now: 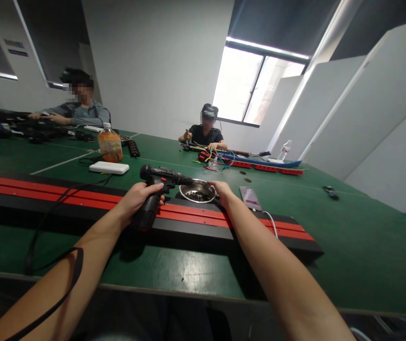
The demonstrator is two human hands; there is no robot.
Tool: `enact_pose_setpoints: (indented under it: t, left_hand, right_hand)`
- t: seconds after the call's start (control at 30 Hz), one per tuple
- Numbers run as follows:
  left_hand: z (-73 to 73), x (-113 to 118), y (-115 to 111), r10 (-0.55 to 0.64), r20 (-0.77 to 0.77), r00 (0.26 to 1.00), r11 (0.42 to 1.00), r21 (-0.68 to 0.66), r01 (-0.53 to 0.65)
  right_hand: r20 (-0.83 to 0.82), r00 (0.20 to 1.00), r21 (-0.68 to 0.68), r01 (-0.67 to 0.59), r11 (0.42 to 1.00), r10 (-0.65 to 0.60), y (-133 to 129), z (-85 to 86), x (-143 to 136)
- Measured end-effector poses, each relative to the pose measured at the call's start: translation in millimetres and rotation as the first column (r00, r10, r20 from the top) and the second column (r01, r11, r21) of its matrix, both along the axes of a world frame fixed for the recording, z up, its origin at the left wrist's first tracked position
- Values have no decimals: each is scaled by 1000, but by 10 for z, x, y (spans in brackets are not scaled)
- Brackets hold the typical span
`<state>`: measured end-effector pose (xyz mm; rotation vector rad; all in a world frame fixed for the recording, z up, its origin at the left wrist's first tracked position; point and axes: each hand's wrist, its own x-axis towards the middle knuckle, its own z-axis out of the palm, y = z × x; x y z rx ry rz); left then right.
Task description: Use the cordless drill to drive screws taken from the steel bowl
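Observation:
A black power drill (149, 201) is in my left hand (139, 199), whose fingers wrap round its handle; the drill points right. My right hand (220, 189) is at the drill's front end, beside the right rim of a round metal bowl, with its fingers pressed together; what they pinch is too small to make out. Small dark pieces lie in the metal bowl (198, 191). Below both hands a long black bar with a red grooved top (188, 214) runs across the table.
On the green table (184, 270) are an orange bottle (110, 144), a white power bank (109, 167), a phone-like object (250, 198) with a white cable, and coloured wires (217, 158). Black cables cross the bar at left. Two people sit across the table.

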<state>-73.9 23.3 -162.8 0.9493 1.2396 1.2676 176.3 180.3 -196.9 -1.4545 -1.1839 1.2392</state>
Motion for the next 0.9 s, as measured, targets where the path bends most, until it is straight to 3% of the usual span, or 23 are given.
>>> enact_pose_setpoints:
  t: [0.4,0.63,0.9]
  left_hand:
    - [-95,-78,43,-35,26,999,999,41,34]
    - [-72,-64,24,-21,18,1000,999,36,21]
    - [-39,-46,-10,-16,4,1000,1000,6,16]
  right_hand:
    - [-73,991,-62,-114,992,109,8,-40,-10]
    - [-54,994,-77,-96,992,92,-45,17,-26]
    - [-167,983,-136,-104,985,81,-114,73,-56]
